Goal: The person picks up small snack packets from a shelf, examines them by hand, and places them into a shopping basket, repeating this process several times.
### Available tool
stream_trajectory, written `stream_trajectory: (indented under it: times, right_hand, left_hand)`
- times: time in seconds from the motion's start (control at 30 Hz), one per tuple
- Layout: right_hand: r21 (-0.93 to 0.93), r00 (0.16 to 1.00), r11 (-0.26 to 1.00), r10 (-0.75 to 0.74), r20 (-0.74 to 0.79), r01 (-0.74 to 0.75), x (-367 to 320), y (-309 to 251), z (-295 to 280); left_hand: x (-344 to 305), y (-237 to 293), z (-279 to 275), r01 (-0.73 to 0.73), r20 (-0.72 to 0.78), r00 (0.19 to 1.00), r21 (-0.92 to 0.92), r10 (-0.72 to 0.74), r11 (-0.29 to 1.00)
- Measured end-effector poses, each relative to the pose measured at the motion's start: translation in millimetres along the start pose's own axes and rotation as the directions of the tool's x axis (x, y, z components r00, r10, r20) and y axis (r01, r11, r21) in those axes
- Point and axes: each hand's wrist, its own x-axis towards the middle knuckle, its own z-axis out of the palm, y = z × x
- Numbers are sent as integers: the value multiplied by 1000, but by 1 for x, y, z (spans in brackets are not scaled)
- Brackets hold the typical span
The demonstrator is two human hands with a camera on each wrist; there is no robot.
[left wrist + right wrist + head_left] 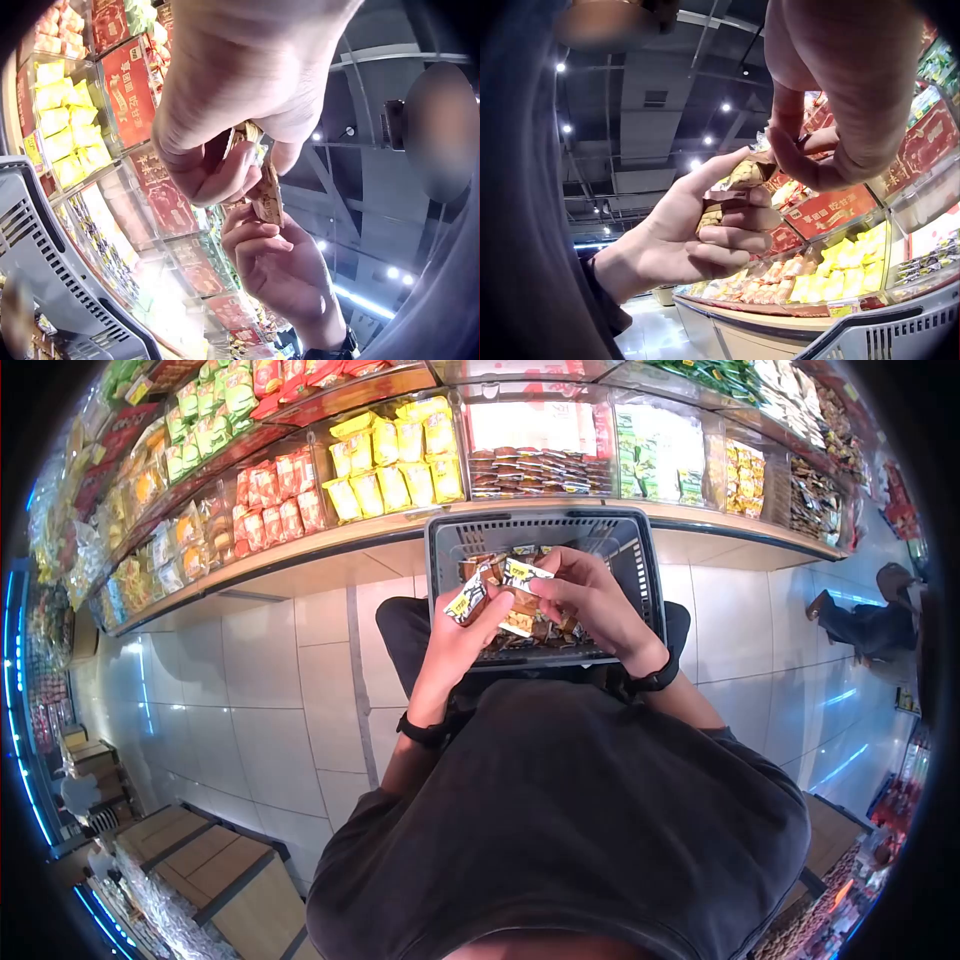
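My left hand (462, 645) grips a small black, white and yellow snack packet (464, 602) between thumb and curled fingers. Beside it, my right hand (605, 615) pinches a second snack packet (525, 574) by its edge. The two hands meet close together over a grey shopping basket (437, 550), which holds several small wrapped snacks (515, 622). In the right wrist view, the left fingers wrap a brown-and-yellow packet (711, 216), with another packet (746, 174) at the thumb, where the right fingertips touch its edge. The right palm hides part of that contact.
A curved display shelf (370, 520) runs in front of the basket, with yellow bags (395, 460), red bags (270, 500) and brown packets (535, 468) in bins. Another person (870, 615) is at the right. A wooden stand (220, 860) is behind at left.
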Motion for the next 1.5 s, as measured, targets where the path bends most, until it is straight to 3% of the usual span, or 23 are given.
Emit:
stream_trajectory:
  times: [0.03, 0.13, 0.2, 0.3, 0.4, 0.57, 0.63, 0.67, 0.73, 0.77, 0.83, 0.87, 1.03, 1.1, 1.13, 1.23, 1.27, 1.37, 1.43, 1.5]
  right_hand:
    - [3, 1000, 1000, -1, -1, 1, -1, -2, 1]
    - [-109, 999, 994, -9, 40, 14, -2, -11, 7]
    - [-279, 993, 957, 103, 57, -83, -2, -16, 12]
    - [-231, 997, 972, 53, 58, -39, -1, -17, 16]
    - [-199, 998, 980, 24, 61, -11, 4, -14, 14]
    - [-148, 995, 989, -1, 96, 15, 9, -10, 11]
    - [-250, 980, 951, -156, 124, 183, 10, -14, 10]
    - [-252, 980, 950, -158, 124, 185, 10, -19, 9]
    - [-553, 836, 627, -422, 351, 549, 8, -34, 9]
    - [-553, 835, 625, -424, 352, 551, 7, -38, 9]
    - [-571, 634, 320, -576, 516, 756, 2, -44, 11]
    - [-554, 587, 267, -592, 552, 789, 0, -50, 14]
    - [-494, 571, 307, -584, 577, 813, -4, -60, 14]
    - [-408, 541, 360, -626, 561, 839, 0, -59, 12]
    - [-405, 542, 363, -626, 561, 839, 1, -58, 13]
    - [-350, 521, 386, -636, 569, 853, 2, -58, 14]
    - [-339, 528, 405, -624, 576, 849, 1, -58, 14]
    - [-324, 544, 441, -612, 573, 837, 1, -56, 12]
    - [-321, 553, 454, -612, 565, 831, 1, -55, 11]
    - [-343, 567, 455, -591, 574, 822, 1, -57, 9]
  left_hand:
    - [-1, -2, -1, -61, 27, 998, 145, 58, 988]
    - [0, -4, 2, -142, 35, 990, 174, 138, 975]
    - [-1, -3, 2, -198, 64, 980, 225, 188, 954]
    - [-6, 7, 4, -153, 18, 988, 205, 152, 967]
    - [-10, 9, 3, -223, 73, 974, 218, 212, 950]
    - [-13, 5, -3, -273, 16, 960, 292, 280, 917]
    - [-13, 6, -3, -269, -29, 955, 327, 294, 906]
    - [-11, 8, -3, -372, -46, 900, 437, 433, 819]
    - [-10, 15, -3, -509, -10, 792, 542, 611, 669]
    - [-11, 20, -3, -512, -9, 790, 541, 613, 667]
    - [-17, 28, -2, -631, 62, 686, 545, 725, 551]
    - [-20, 30, -3, -661, 78, 670, 517, 739, 544]
    - [-30, 37, -8, -693, 127, 679, 436, 723, 574]
    - [-26, 32, -17, -558, 54, 829, 120, 556, 821]
    - [-28, 31, -13, -392, 66, 907, -227, 416, 892]
    - [-33, 35, -1, -285, 75, 948, -237, 310, 929]
    - [-33, 29, -11, -249, 124, 956, -125, 265, 960]
    - [-38, 30, 3, -223, -2, 974, -229, 229, 948]
    - [-36, 28, -2, -245, 85, 961, -192, 265, 950]
    - [-35, 31, 2, -82, 88, 987, -439, 133, 895]
